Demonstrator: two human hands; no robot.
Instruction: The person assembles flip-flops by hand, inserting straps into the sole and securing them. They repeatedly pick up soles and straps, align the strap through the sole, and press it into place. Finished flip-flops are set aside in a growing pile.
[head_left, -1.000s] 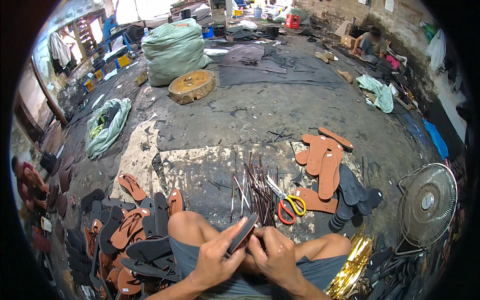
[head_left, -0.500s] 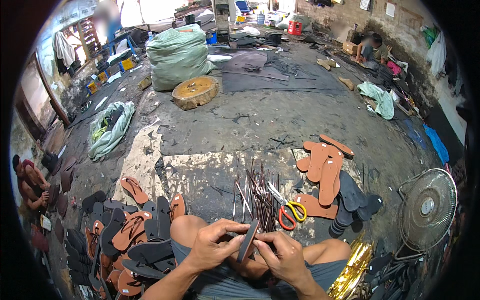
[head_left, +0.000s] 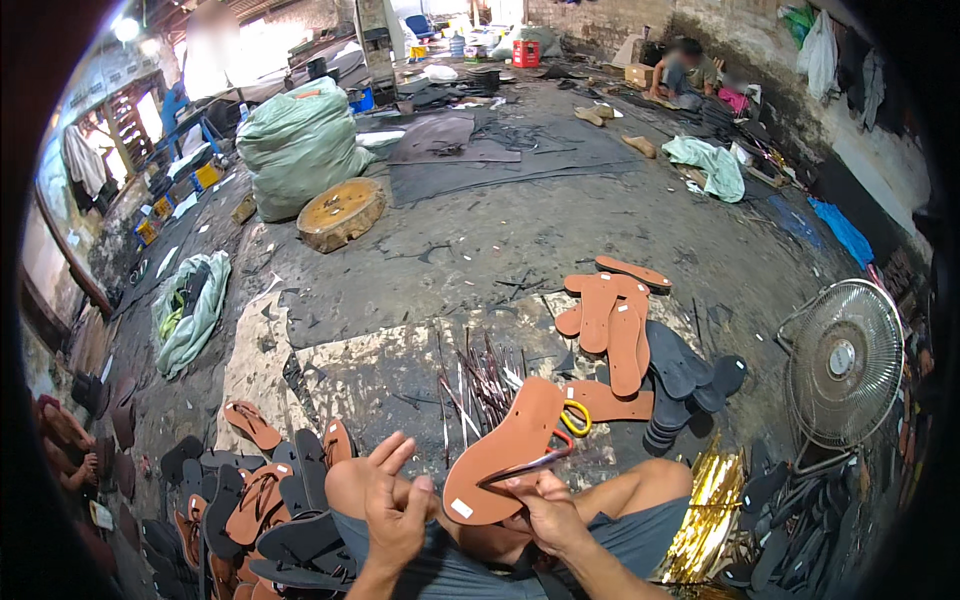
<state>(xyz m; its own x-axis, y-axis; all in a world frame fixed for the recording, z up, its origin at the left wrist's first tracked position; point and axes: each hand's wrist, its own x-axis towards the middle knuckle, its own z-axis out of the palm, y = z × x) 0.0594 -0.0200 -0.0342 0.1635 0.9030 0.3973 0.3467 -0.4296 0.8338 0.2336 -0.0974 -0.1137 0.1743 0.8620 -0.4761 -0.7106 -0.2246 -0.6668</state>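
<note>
- The brown sole (head_left: 512, 430) is tipped up between the knees (head_left: 350, 485), maybe so it's easy to see.
- The right hand (head_left: 545, 512) has its grip closed on the sole and dark strap (head_left: 530, 466), likely keeping both steady.
- The left hand (head_left: 395, 508) is wide, beside the sole, fingers pointing forward, holding nothing.
</note>
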